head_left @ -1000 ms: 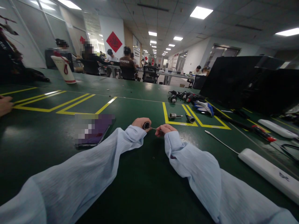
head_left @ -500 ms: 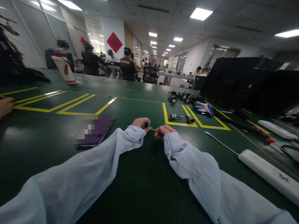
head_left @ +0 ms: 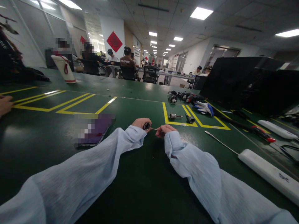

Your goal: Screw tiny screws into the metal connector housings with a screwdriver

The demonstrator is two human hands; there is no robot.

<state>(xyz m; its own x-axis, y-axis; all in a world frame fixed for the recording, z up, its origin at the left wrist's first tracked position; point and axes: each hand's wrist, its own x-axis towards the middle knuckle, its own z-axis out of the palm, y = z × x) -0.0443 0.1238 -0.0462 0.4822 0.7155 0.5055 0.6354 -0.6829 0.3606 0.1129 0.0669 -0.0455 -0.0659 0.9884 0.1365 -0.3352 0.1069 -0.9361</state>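
Note:
My left hand (head_left: 140, 122) is closed around a round dark part with a metal rim (head_left: 146, 126), its open end turned towards me. Opposite it, my right hand (head_left: 164, 130) pinches a thin metal rod (head_left: 153, 129) that points at the round part. Whether the rod's tip touches the part cannot be made out. Below the hands, a tiny ring-like piece (head_left: 153, 158) lies on the green table (head_left: 142, 186). Two metal-and-black cylindrical parts, one with a shaft (head_left: 175, 116) and one tilted (head_left: 190, 119), lie inside a yellow taped box beyond my right hand.
A purple-screened phone (head_left: 100, 130) lies left of my hands. To the right are a white power strip (head_left: 268, 175), a red-and-black handled tool (head_left: 263, 133), a blue-and-white glove (head_left: 204, 108) and black monitors (head_left: 235, 77). A white cup (head_left: 65, 70) stands back left; another person's hand (head_left: 5, 104) shows at left.
My right hand has shifted slightly right, and more of the thin rod shows between the hands. The round part in my left hand has turned or moved very slightly.

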